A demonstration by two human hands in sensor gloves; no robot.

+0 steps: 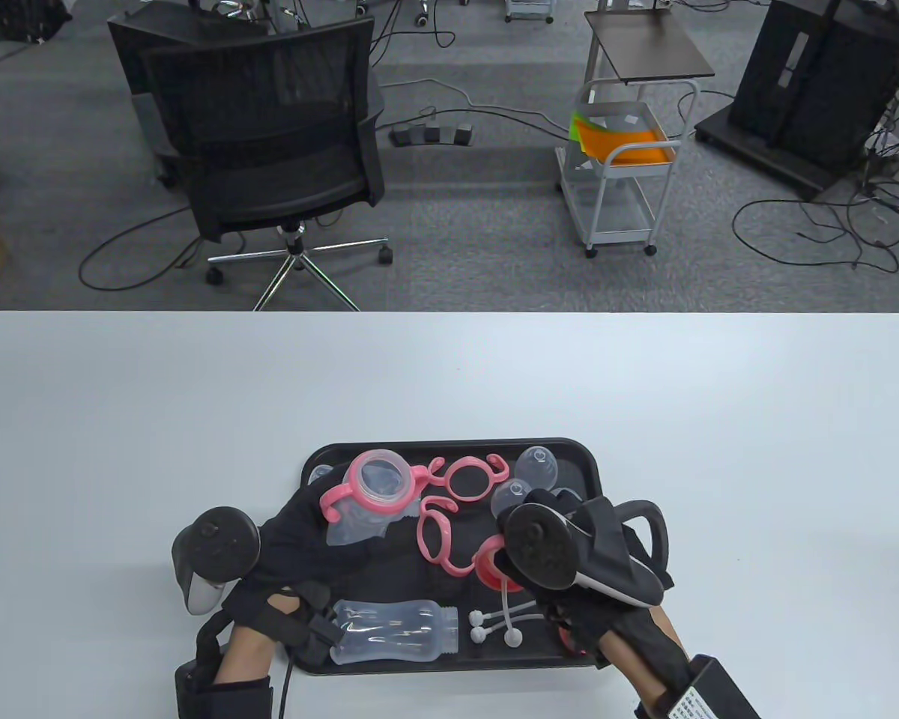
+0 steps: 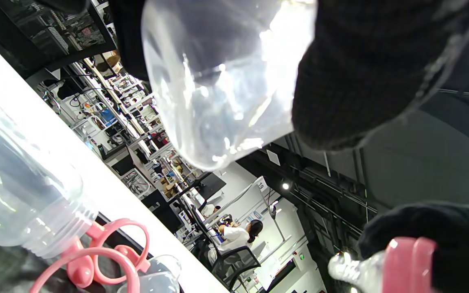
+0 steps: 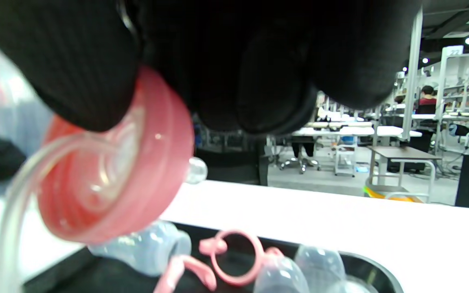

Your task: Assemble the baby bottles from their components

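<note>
Bottle [image 1: 367,502] in left hand [image 1: 300,547]

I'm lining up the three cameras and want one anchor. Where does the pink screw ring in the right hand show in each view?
Table view: the pink ring sits lower right of centre, mostly hidden under the right hand.
Left wrist view: bottom right corner.
Right wrist view: left of centre, large, under the fingers.
Shared landmark: the pink handle rings on the tray.
</note>
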